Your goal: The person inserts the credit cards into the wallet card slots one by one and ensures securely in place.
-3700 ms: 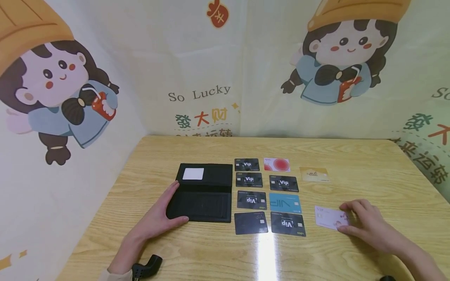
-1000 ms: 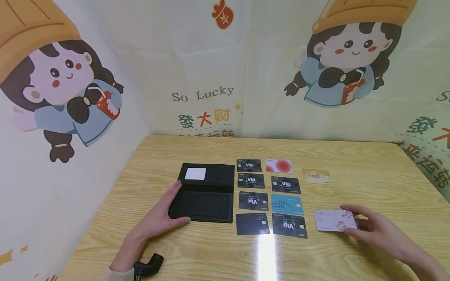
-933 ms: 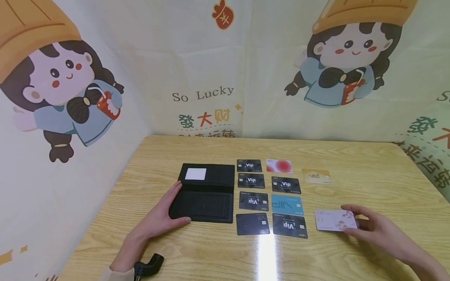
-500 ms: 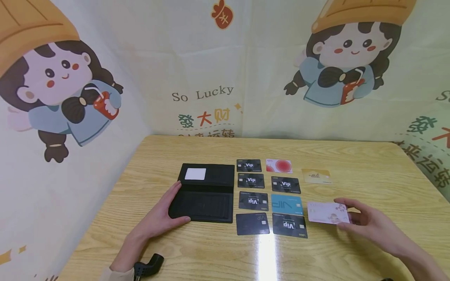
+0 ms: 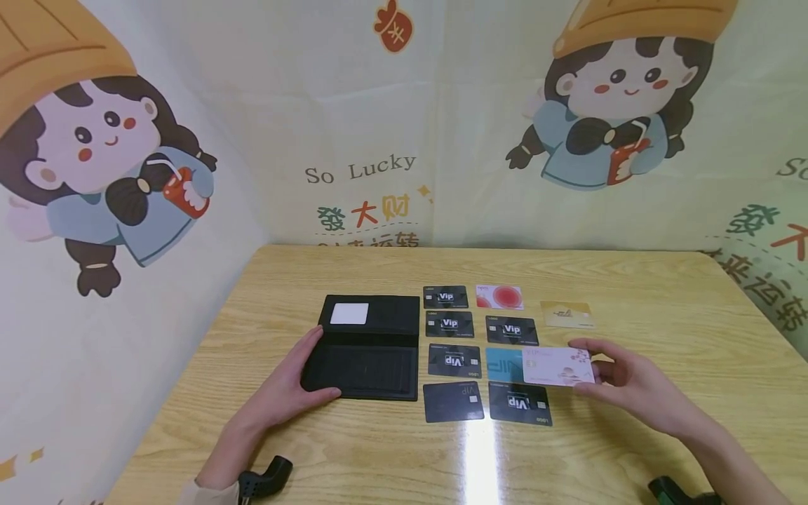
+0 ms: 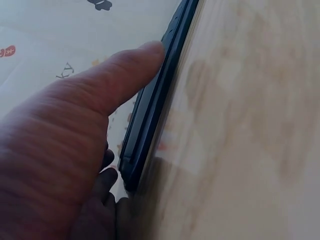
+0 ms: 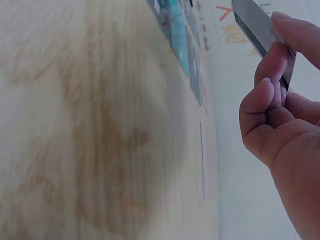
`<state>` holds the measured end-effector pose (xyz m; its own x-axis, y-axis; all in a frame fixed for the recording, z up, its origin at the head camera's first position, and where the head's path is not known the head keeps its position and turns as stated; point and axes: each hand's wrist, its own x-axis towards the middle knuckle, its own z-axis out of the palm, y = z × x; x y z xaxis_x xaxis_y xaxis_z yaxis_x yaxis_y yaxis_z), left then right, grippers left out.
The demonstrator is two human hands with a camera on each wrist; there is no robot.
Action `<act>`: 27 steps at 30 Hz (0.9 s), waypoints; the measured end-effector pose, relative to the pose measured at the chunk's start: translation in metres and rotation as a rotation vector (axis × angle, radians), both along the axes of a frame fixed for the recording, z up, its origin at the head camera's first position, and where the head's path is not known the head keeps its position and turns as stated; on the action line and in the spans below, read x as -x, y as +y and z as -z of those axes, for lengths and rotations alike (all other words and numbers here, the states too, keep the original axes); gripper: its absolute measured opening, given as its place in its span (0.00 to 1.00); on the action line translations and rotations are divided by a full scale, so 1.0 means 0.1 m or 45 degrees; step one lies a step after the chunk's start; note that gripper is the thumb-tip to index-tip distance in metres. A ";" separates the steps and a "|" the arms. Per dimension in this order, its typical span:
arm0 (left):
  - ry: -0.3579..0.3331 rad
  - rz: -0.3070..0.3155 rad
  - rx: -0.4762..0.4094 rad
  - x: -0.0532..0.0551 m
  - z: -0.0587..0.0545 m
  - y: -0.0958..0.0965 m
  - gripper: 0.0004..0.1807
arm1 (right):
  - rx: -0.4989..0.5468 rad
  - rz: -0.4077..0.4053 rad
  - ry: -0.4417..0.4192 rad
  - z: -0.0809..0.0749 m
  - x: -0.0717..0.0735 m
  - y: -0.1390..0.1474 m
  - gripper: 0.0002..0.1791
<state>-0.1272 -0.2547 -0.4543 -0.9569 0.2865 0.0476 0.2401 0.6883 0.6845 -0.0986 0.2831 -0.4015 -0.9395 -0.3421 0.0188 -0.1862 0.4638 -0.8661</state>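
A black wallet (image 5: 360, 366) lies spread flat, a white rectangle in its far half. My left hand (image 5: 278, 389) rests against its left side, index finger along the left edge and thumb at the near edge; in the left wrist view the straight thumb (image 6: 125, 70) touches the wallet (image 6: 155, 100). My right hand (image 5: 637, 386) pinches a pale pink VIP card (image 5: 555, 366) by its right end. That card is held above the table, covering the right part of a blue VIP card (image 5: 503, 365). In the right wrist view the pinched card (image 7: 255, 25) appears tilted between thumb and fingers.
Several black cards (image 5: 453, 360) lie in two columns right of the wallet. A pink card with red circles (image 5: 500, 297) and a gold card (image 5: 568, 314) lie farther back. The wooden table (image 5: 379, 456) meets a printed backdrop (image 5: 353, 105) behind and at the left.
My right hand picked the pale pink card up from the table and carried it left, over the blue card. The left hand and wallet have stayed in place.
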 end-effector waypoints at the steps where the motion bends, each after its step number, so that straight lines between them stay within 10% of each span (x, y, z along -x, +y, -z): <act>1: -0.003 0.001 0.002 0.01 0.00 0.00 0.62 | 0.009 -0.011 0.006 0.00 0.01 -0.01 0.33; 27: 0.013 0.049 0.128 0.32 -0.01 0.07 0.66 | 0.058 -0.097 0.061 -0.10 0.11 -0.36 0.32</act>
<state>-0.1592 -0.2480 -0.4530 -0.9448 0.3266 0.0264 0.2741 0.7435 0.6100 -0.1093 0.2470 -0.3918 -0.9083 -0.4105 0.0803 -0.2612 0.4068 -0.8754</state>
